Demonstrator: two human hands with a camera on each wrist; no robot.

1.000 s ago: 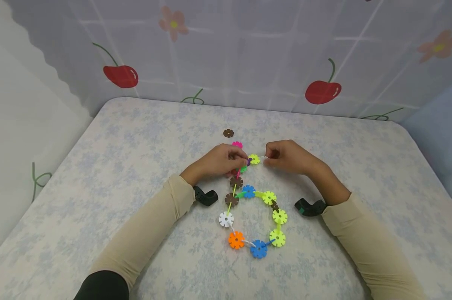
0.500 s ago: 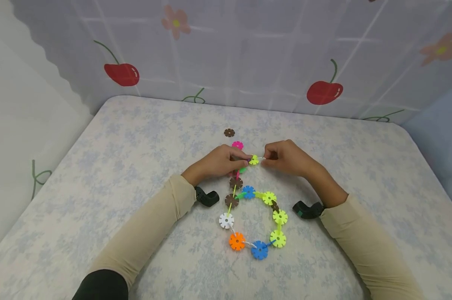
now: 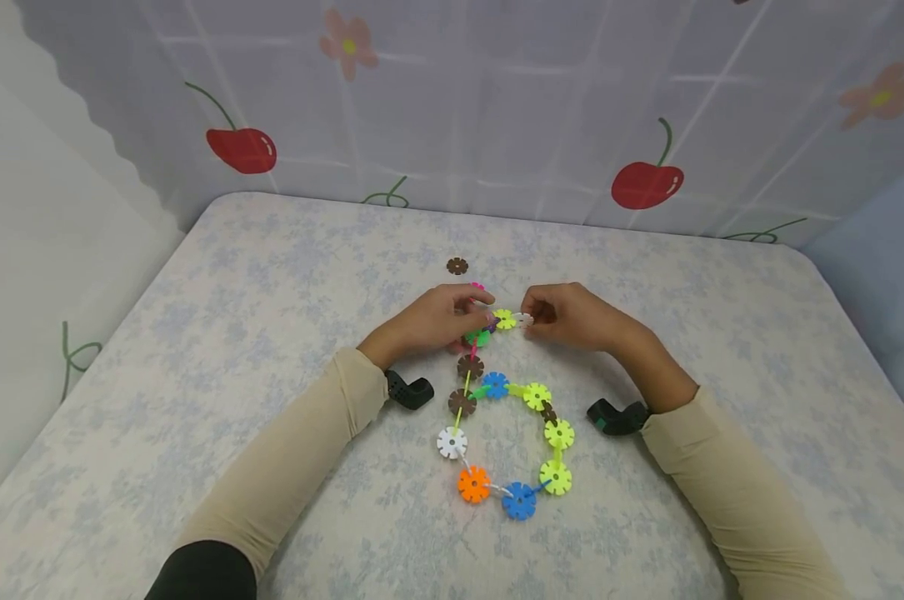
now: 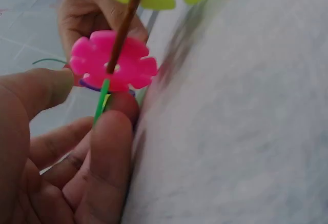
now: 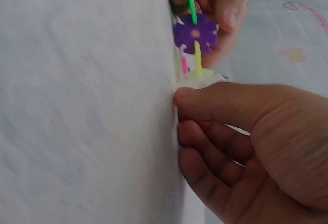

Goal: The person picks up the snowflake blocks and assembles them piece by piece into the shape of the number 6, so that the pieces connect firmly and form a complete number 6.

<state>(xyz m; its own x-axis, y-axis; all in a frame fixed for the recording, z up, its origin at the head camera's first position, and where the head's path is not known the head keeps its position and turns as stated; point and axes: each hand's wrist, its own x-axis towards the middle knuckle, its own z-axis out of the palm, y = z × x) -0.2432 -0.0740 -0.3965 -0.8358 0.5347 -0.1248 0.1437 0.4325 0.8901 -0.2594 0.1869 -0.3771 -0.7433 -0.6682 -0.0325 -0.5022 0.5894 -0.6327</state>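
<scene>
Notched plastic interlocking discs form a colourful chain on the table. My left hand [image 3: 437,321] grips the upper part of the chain near a purple disc [image 5: 195,34], its index finger lifted away from the thumb. A pink disc [image 4: 115,60] on edge shows just beyond those fingers in the left wrist view. Between the hands lies a yellow disc [image 3: 505,318] beside a white disc [image 3: 522,318]. My right hand [image 3: 579,317] pinches that white disc between thumb and index finger. The thumb partly hides it in the right wrist view.
Below the hands the chain closes into a loop, with an orange disc [image 3: 474,484] and a blue disc [image 3: 519,501] nearest me. Beyond the left hand lies a brown disc [image 3: 456,266]. A patterned cloth covers the table [image 3: 287,258]; a cherry-print curtain [image 3: 452,100] stands behind.
The left index finger has lifted off the thumb. The right hand has come slightly left, and more of the white disc shows beside the yellow one. The loop has stayed in place.
</scene>
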